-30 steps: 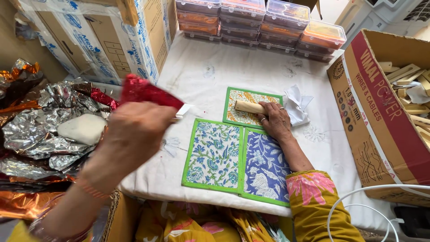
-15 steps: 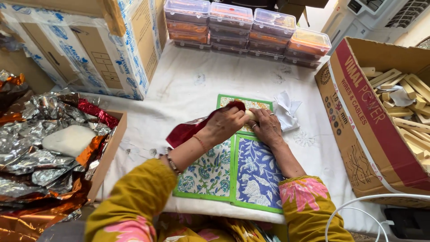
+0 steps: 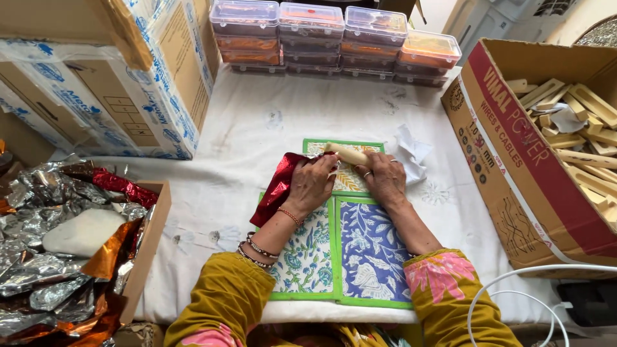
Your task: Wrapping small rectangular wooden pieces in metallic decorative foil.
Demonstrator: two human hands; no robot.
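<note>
White cloth [image 3: 257,193]: covers the whole work surface, faintly stained; landmark for all entries below.

Cardboard box of wooden pieces [image 3: 514,160]: at the cloth's right edge, open top, cut off by the frame.

Taped cartons [image 3: 116,83]: at the cloth's upper left corner, partly out of frame.

Low box of crumpled foil [image 3: 64,244]: off the cloth's left edge; silver, red and orange sheets, with a pale lump whose nature cannot be made out.

Clear lidded tubs [image 3: 334,38]: stacked in a row along the cloth's far edge.

Printed mats [image 3: 360,257]: three, green-bordered, on the cloth's middle; the near two side by side, the far one largely covered by the hands.

White cable [image 3: 514,289]: loops off the cloth's near right corner.

Red foil sheet [image 3: 276,186]: on the cloth's middle, pinned under the left hand [image 3: 313,183], fingers spread flat on it.

Wooden stick [image 3: 347,154]: on the far mat, long axis running left to right, tilted slightly; the right hand [image 3: 384,178] rests fingertips against it, not closed round it.
</note>
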